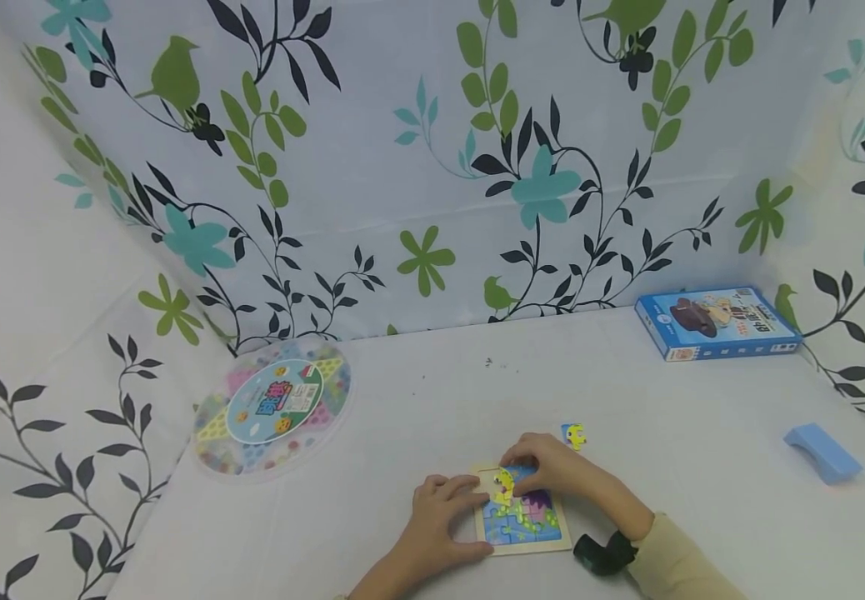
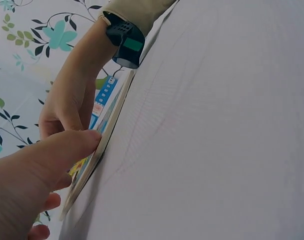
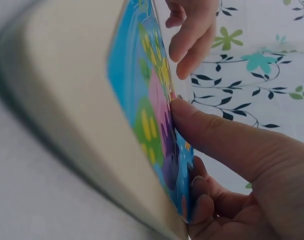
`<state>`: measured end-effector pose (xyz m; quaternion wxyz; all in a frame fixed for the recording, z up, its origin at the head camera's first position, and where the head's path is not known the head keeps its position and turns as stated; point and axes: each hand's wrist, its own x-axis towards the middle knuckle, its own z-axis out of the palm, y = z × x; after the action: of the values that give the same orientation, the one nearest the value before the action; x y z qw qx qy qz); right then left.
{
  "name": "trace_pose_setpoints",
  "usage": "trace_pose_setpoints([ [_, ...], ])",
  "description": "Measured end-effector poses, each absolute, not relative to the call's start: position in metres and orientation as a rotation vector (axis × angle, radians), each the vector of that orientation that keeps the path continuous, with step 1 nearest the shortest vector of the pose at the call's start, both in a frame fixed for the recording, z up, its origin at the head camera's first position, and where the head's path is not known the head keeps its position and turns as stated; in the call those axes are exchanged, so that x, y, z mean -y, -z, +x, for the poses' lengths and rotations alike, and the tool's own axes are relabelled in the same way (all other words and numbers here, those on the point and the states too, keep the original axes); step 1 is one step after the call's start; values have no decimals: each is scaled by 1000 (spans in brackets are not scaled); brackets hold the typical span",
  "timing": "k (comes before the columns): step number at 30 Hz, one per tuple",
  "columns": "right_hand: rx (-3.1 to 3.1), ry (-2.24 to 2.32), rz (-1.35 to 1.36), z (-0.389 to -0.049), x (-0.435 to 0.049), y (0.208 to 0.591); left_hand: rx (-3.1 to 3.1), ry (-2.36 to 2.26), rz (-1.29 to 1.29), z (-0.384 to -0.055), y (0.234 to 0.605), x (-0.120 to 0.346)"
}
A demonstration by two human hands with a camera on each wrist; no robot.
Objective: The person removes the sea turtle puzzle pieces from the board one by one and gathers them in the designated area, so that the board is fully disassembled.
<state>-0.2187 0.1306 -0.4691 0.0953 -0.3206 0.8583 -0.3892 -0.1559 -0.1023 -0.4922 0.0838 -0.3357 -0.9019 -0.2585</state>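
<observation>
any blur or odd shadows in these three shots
Head view: evenly lit, the printed cloth fairly crisp; left wrist view: the white table looks dim and greyish, with a darker shadow along the puzzle frame; right wrist view: the frame's near corner is out of focus, the cloth's leaves behind clearer.

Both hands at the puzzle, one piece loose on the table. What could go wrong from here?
1. The loose piece lies just beyond the right hand; a careless sweep might knock it away.
2. That hand's fingers are over the upper part of the puzzle tray, so pressing there could jar neighbouring pieces.
3. The dark wrist camera sits close to the tray's near right corner and might bump it, though the left hand at the left edge may help.
</observation>
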Motion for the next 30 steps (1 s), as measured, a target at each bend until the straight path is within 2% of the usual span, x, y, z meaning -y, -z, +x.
trace_pose_setpoints([
  [16, -2537, 1208, -960, -218, -137, 469, 2614, 730, -1296, -155, 487, 86],
  [30, -2556, 1253, -946, -217, -137, 473, 2621, 676, -1331, -154, 486, 86],
])
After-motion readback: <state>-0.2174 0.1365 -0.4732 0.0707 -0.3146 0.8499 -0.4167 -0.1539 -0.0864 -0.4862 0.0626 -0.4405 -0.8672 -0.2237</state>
